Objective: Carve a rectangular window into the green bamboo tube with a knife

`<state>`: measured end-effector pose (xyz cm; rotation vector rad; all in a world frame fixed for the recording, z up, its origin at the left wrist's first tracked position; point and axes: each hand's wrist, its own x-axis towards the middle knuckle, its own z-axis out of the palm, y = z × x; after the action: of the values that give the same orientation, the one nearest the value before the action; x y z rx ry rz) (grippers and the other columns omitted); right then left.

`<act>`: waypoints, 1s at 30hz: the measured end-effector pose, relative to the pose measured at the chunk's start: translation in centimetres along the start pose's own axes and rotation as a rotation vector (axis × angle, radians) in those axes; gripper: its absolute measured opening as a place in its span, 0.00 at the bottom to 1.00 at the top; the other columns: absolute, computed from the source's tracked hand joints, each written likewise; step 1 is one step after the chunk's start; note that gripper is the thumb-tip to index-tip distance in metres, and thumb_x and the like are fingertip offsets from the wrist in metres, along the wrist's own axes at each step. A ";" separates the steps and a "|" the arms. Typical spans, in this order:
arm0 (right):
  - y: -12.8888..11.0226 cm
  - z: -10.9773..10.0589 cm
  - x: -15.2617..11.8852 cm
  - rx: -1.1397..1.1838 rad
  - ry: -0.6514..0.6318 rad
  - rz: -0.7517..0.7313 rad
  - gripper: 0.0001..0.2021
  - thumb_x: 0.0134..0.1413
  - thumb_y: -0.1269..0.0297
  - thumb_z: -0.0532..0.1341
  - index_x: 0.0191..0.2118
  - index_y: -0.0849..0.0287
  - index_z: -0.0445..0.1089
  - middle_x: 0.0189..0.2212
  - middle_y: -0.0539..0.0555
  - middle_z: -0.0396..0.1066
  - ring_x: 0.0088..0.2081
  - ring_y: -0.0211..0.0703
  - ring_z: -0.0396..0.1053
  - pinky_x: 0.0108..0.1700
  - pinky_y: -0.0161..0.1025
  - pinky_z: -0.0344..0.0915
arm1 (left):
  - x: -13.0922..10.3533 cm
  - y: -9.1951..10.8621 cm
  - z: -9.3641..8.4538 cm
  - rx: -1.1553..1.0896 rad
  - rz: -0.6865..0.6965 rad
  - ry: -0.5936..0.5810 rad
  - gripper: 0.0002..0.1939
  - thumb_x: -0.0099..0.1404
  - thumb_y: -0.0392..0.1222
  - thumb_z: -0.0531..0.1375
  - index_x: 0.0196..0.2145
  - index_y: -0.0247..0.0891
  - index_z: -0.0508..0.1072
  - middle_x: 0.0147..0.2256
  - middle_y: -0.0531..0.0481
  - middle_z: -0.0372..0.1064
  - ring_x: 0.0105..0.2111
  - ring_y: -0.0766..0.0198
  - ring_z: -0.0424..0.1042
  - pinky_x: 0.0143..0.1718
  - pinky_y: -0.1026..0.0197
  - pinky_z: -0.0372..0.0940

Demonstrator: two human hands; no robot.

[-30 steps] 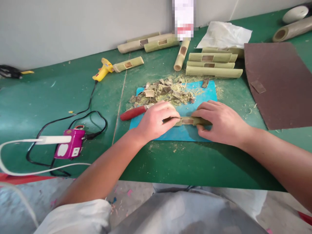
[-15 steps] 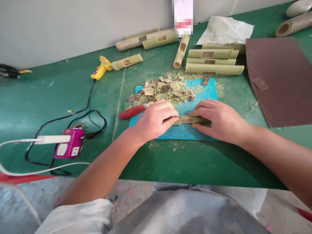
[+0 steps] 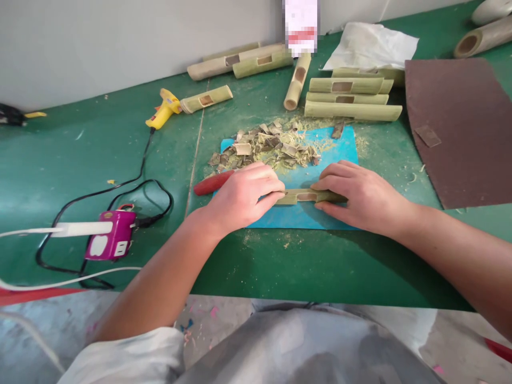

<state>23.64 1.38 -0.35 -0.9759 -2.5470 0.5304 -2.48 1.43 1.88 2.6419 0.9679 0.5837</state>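
Observation:
A bamboo tube (image 3: 288, 198) with a rectangular opening lies across the blue mat (image 3: 264, 220). My right hand (image 3: 356, 189) grips its right end between thumb and fingers. Closed in a pinch, my left hand (image 3: 250, 194) is over the tube's left part, and the thin dark edge of a piece like sandpaper (image 3: 285, 192) shows at its fingertips; most of that piece is hidden. Behind the left hand lies a tool with a red handle (image 3: 213, 183), its other end covered. A pile of bamboo chips and shavings (image 3: 268, 144) covers the mat's back left part.
Cut bamboo tubes (image 3: 354, 110) lie behind the mat, several at the back right and more along the wall. A brown sheet (image 3: 460, 133) is at the right. To the left are a yellow glue gun (image 3: 165, 109), its black cord and a purple power adapter (image 3: 114, 234).
My left hand has slid left along the bamboo tube, uncovering more of its left part. My right hand and the tube have hardly moved. The view has shifted slightly.

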 end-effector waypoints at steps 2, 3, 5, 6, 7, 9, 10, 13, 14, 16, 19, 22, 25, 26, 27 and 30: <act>0.0 0.0 0.0 -0.002 0.000 -0.005 0.10 0.59 0.63 0.59 0.42 0.61 0.73 0.39 0.59 0.71 0.41 0.47 0.67 0.43 0.44 0.64 | -0.1 -0.1 -0.1 0.013 0.007 -0.001 0.08 0.69 0.36 0.57 0.33 0.37 0.75 0.32 0.50 0.72 0.34 0.64 0.69 0.39 0.61 0.66; 0.0 0.1 0.0 -0.001 0.000 -0.008 0.10 0.59 0.63 0.59 0.43 0.61 0.73 0.40 0.59 0.71 0.41 0.48 0.67 0.43 0.44 0.64 | -0.1 -0.2 -0.2 0.018 0.011 0.000 0.08 0.69 0.36 0.57 0.33 0.37 0.75 0.32 0.50 0.72 0.34 0.64 0.69 0.39 0.61 0.66; 0.0 0.1 0.0 0.003 -0.004 -0.009 0.10 0.60 0.62 0.59 0.43 0.61 0.73 0.40 0.59 0.71 0.42 0.48 0.67 0.43 0.44 0.64 | -0.2 -0.2 -0.3 0.014 0.017 -0.002 0.07 0.69 0.36 0.58 0.33 0.37 0.75 0.32 0.50 0.72 0.34 0.64 0.69 0.39 0.61 0.66; -0.1 0.1 0.1 0.005 -0.007 -0.009 0.10 0.60 0.62 0.59 0.43 0.60 0.73 0.40 0.59 0.71 0.42 0.48 0.67 0.43 0.44 0.64 | -0.2 -0.2 -0.3 0.007 0.015 -0.007 0.07 0.69 0.37 0.58 0.33 0.37 0.75 0.32 0.50 0.72 0.34 0.64 0.69 0.39 0.61 0.67; -0.1 0.1 0.2 0.007 -0.010 -0.008 0.10 0.60 0.62 0.58 0.42 0.60 0.73 0.40 0.59 0.71 0.42 0.48 0.67 0.44 0.44 0.64 | -0.2 -0.3 -0.4 -0.001 0.009 -0.010 0.07 0.69 0.37 0.58 0.33 0.38 0.75 0.32 0.50 0.72 0.34 0.64 0.70 0.40 0.61 0.67; -0.2 0.2 0.3 0.012 -0.015 -0.017 0.10 0.61 0.62 0.58 0.42 0.60 0.73 0.40 0.59 0.71 0.42 0.48 0.66 0.44 0.45 0.64 | -0.3 -0.3 -0.4 -0.014 -0.009 -0.020 0.07 0.69 0.38 0.58 0.33 0.38 0.75 0.33 0.50 0.73 0.34 0.64 0.71 0.40 0.60 0.67; -0.2 0.2 0.4 0.015 -0.016 -0.019 0.10 0.61 0.62 0.58 0.41 0.60 0.73 0.39 0.59 0.71 0.42 0.48 0.66 0.44 0.45 0.64 | -0.3 -0.4 -0.5 -0.020 -0.018 -0.026 0.08 0.69 0.38 0.58 0.33 0.38 0.75 0.32 0.50 0.73 0.34 0.64 0.71 0.40 0.60 0.67; 0.0 0.2 0.3 0.015 -0.010 -0.029 0.09 0.60 0.63 0.58 0.40 0.61 0.73 0.39 0.60 0.71 0.42 0.49 0.66 0.43 0.45 0.65 | -0.6 -0.9 -1.0 -0.061 -0.059 0.005 0.08 0.68 0.38 0.59 0.31 0.39 0.76 0.31 0.51 0.73 0.32 0.65 0.71 0.37 0.61 0.67; 0.1 0.1 0.2 0.009 -0.004 -0.027 0.09 0.60 0.63 0.58 0.39 0.61 0.73 0.39 0.60 0.71 0.42 0.48 0.66 0.43 0.45 0.65 | -0.7 -1.1 -1.2 -0.081 -0.087 0.049 0.07 0.67 0.38 0.60 0.31 0.39 0.76 0.31 0.51 0.73 0.31 0.66 0.71 0.35 0.62 0.66; 0.4 -0.2 0.0 -0.004 0.009 -0.008 0.08 0.59 0.63 0.58 0.39 0.60 0.72 0.39 0.59 0.71 0.42 0.48 0.66 0.44 0.45 0.65 | -1.0 -1.5 -1.4 -0.128 -0.151 0.187 0.06 0.65 0.39 0.62 0.29 0.39 0.76 0.30 0.52 0.73 0.29 0.67 0.71 0.32 0.63 0.65; 0.7 -0.4 -0.3 -0.027 0.017 0.017 0.08 0.59 0.62 0.59 0.39 0.59 0.72 0.39 0.58 0.71 0.42 0.48 0.67 0.43 0.45 0.66 | -1.2 -1.7 -1.3 -0.143 -0.215 0.338 0.05 0.62 0.39 0.64 0.28 0.38 0.76 0.29 0.52 0.73 0.28 0.67 0.71 0.30 0.64 0.65; 0.6 -0.4 -0.4 -0.060 0.038 0.029 0.09 0.57 0.61 0.60 0.40 0.59 0.72 0.39 0.58 0.72 0.41 0.49 0.67 0.42 0.45 0.66 | -1.0 -1.5 -0.5 -0.101 -0.203 0.360 0.05 0.63 0.37 0.64 0.29 0.37 0.77 0.29 0.52 0.73 0.29 0.68 0.71 0.31 0.65 0.65; 0.4 -0.2 -0.4 -0.089 0.057 0.020 0.09 0.56 0.62 0.61 0.41 0.60 0.72 0.38 0.58 0.72 0.40 0.49 0.68 0.42 0.46 0.66 | -0.8 -1.3 0.3 -0.111 -0.201 0.364 0.04 0.63 0.36 0.64 0.30 0.36 0.77 0.30 0.52 0.74 0.30 0.69 0.71 0.31 0.66 0.65; 0.4 -0.1 -0.4 -0.094 0.061 0.016 0.09 0.56 0.62 0.61 0.41 0.60 0.72 0.38 0.58 0.73 0.40 0.49 0.68 0.42 0.46 0.67 | -0.8 -1.2 0.5 -0.117 -0.214 0.361 0.04 0.63 0.36 0.64 0.30 0.36 0.77 0.30 0.52 0.74 0.29 0.69 0.71 0.31 0.67 0.65; 0.4 -0.1 -0.4 -0.095 0.064 0.012 0.09 0.56 0.62 0.61 0.41 0.60 0.72 0.38 0.58 0.73 0.40 0.49 0.68 0.42 0.46 0.67 | -0.8 -1.2 0.7 -0.119 -0.229 0.357 0.04 0.63 0.36 0.64 0.30 0.36 0.77 0.30 0.52 0.74 0.29 0.70 0.71 0.31 0.67 0.65; 0.3 0.0 -0.4 -0.082 0.083 0.013 0.09 0.56 0.63 0.61 0.41 0.60 0.72 0.39 0.59 0.73 0.41 0.49 0.68 0.43 0.46 0.67 | -1.0 -1.1 1.0 -0.110 -0.267 0.334 0.04 0.64 0.37 0.64 0.31 0.36 0.78 0.28 0.53 0.73 0.26 0.71 0.69 0.31 0.67 0.65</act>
<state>24.09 1.28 -0.59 -1.0216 -2.5077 0.3836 -3.34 1.54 0.33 2.3088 1.3131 0.9993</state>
